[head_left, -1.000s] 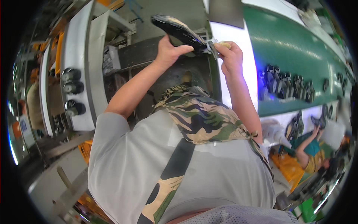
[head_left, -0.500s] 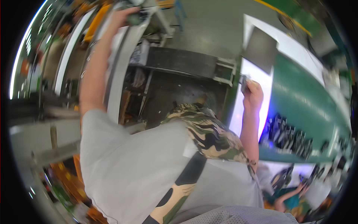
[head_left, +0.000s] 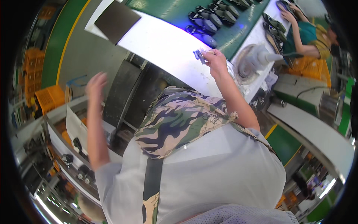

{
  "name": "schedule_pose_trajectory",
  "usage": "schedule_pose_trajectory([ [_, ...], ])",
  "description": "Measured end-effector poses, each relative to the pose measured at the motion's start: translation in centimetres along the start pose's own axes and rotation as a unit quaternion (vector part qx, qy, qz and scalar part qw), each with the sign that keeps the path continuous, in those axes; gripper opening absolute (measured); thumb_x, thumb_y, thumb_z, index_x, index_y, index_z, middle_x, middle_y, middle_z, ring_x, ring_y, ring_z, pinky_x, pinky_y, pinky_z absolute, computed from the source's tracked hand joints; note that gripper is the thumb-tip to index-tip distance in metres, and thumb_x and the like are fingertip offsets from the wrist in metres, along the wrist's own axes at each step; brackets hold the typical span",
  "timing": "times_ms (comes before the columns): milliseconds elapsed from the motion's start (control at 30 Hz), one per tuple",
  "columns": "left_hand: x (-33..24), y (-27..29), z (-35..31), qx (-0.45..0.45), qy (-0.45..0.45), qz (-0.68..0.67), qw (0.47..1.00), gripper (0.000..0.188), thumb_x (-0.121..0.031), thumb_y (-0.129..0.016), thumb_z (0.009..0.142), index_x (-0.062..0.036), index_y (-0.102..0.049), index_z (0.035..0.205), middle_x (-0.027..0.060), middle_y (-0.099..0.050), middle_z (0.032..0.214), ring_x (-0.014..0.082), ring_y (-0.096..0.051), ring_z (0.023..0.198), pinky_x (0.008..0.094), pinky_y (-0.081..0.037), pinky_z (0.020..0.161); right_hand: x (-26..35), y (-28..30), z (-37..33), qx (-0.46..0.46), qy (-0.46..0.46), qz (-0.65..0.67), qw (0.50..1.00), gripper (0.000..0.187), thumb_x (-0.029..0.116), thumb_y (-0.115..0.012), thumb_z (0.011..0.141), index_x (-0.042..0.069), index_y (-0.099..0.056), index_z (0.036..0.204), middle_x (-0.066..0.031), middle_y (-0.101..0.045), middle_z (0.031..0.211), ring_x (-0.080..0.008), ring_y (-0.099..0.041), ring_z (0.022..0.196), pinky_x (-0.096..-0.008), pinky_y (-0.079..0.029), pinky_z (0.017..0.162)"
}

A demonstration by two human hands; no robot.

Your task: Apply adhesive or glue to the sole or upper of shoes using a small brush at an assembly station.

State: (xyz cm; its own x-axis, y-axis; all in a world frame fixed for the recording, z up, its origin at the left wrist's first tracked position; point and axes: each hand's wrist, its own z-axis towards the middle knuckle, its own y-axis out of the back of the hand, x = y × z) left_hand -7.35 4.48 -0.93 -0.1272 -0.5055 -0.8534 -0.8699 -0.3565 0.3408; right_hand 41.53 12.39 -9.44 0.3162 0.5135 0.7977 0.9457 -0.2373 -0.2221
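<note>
Over the white worktop (head_left: 160,41), my right hand (head_left: 218,64) is closed on a small metal tool (head_left: 201,56) whose exact kind I cannot make out. Blue light glints on it. My left hand (head_left: 97,84) is raised at the left, over the floor near a dark bench, and no object shows in it. Motion smears its fingers. Just beyond the right hand, several dark sandals (head_left: 203,24) with grey soles lie in pairs on the green conveyor belt (head_left: 160,11).
A dark flat pad (head_left: 117,22) lies on the worktop's far left end. Right of my right arm stands a whitish nozzle bottle (head_left: 261,56) in a round vessel. A co-worker (head_left: 305,41) handles a sandal at the far right. Orange crates (head_left: 50,99) and a rack (head_left: 71,149) are at the left.
My body has turned right, toward the worktop and belt. My left hand has left the dark item it was at by the rack. My right hand still holds the small metal tool.
</note>
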Motion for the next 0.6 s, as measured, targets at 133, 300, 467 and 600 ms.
schedule_pose_trajectory([
  [133, -0.3, -28.2, 1.3, 0.346, 0.161, -0.154, 0.911, 0.053, -0.030, -0.061, 0.094, 0.0059, -0.048, 0.131, 0.0244, -0.062, 0.119, 0.0327, -0.066, 0.101, 0.0382, -0.054, 0.088, 0.3, 5.5, -4.3, -0.047, 0.015, 0.049, 0.998, 0.019, 0.011, -0.075, 0.081, 0.008, -0.058, 0.090, -0.0010, -0.063, 0.083, -0.0113, -0.059, 0.073, -0.0267, -0.045, 0.062],
  [300, 0.0, -46.1, 5.3, 0.247, 0.195, -0.030, 0.949, 0.069, -0.040, -0.081, 0.076, 0.0086, -0.052, 0.115, 0.0210, -0.065, 0.097, 0.0325, -0.067, 0.075, 0.0423, -0.056, 0.063, 0.5, 13.5, -9.8, -0.161, 0.092, 0.123, 0.975, 0.020, 0.010, -0.075, 0.080, 0.007, -0.062, 0.094, -0.0011, -0.064, 0.084, -0.0116, -0.060, 0.073, -0.0258, -0.047, 0.062],
  [467, -3.6, -50.8, 5.2, 0.126, 0.069, 0.105, 0.984, 0.036, -0.023, -0.080, 0.073, 0.0061, -0.061, 0.077, 0.0146, -0.061, 0.061, 0.0264, -0.060, 0.045, 0.0400, -0.051, 0.042, -2.1, 20.8, -13.9, -0.297, 0.150, 0.237, 0.913, 0.020, 0.005, -0.075, 0.080, 0.007, -0.060, 0.093, -0.0007, -0.062, 0.083, -0.0123, -0.060, 0.072, -0.0268, -0.048, 0.062],
  [600, -8.7, -52.5, 12.6, 0.114, -0.003, 0.159, 0.981, 0.018, -0.008, -0.067, 0.073, 0.0061, -0.063, 0.083, 0.0181, -0.067, 0.069, 0.0239, -0.064, 0.049, 0.0350, -0.053, 0.044, -2.9, 20.8, -13.4, -0.336, 0.145, 0.264, 0.893, 0.019, 0.004, -0.074, 0.082, 0.009, -0.058, 0.090, 0.0003, -0.061, 0.081, -0.0114, -0.058, 0.070, -0.0268, -0.047, 0.061],
])
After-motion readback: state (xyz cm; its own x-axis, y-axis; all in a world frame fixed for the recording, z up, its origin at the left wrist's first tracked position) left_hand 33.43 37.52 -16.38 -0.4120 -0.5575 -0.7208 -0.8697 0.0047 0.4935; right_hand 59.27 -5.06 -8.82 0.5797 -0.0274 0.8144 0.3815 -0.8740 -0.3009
